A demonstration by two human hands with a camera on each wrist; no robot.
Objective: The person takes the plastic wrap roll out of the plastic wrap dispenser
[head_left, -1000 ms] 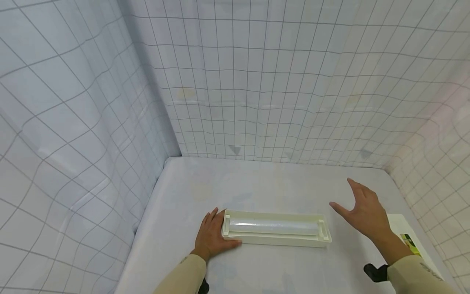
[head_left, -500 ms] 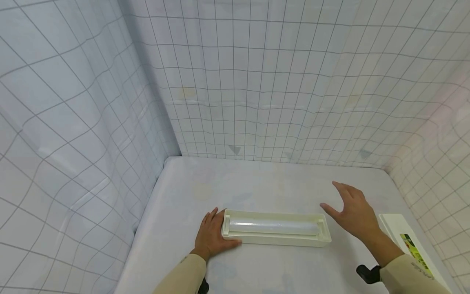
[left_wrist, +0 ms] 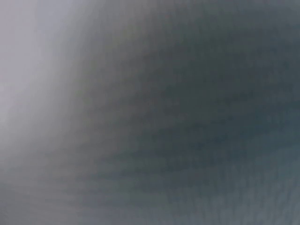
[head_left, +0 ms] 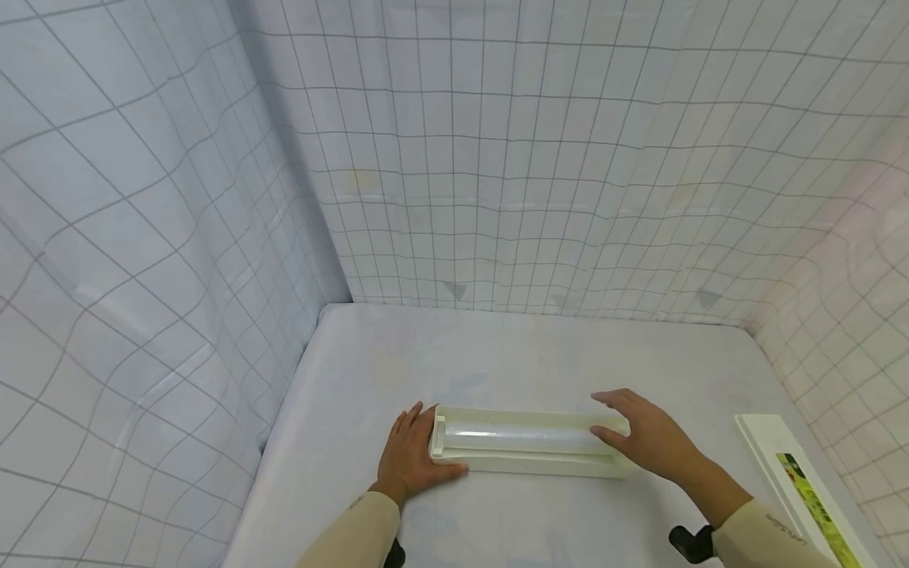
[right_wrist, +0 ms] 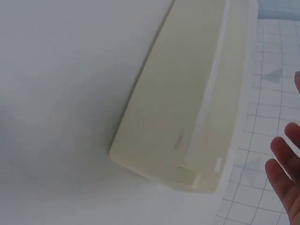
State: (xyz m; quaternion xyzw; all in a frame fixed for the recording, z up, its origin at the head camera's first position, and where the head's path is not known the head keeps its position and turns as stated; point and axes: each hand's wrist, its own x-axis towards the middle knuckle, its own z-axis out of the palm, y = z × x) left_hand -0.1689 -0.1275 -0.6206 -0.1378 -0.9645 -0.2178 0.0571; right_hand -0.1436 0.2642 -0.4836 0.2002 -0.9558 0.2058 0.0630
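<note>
A long cream plastic cling film dispenser [head_left: 536, 465] lies lidless on the table, a shiny clear roll [head_left: 518, 435] inside it. My left hand [head_left: 408, 459] holds its left end, thumb along the front wall and index finger at the back corner. Over the right end hovers my right hand [head_left: 656, 438], thumb and fingers spread apart with nothing between them. In the right wrist view the dispenser's near end [right_wrist: 164, 117] appears, with several fingertips [right_wrist: 281, 178] at the right edge. The left wrist view is a dark blur.
A long white lid [head_left: 770, 442] with a yellow-green label [head_left: 817, 509] lies at the table's right side. The pale table covering [head_left: 497, 355] meets grid-patterned curtains [head_left: 533, 197] at the back and both sides.
My right hand has moved left and slightly toward me, from beside the lid to over the dispenser's right end. More of the lid shows. The left hand and dispenser have stayed put.
</note>
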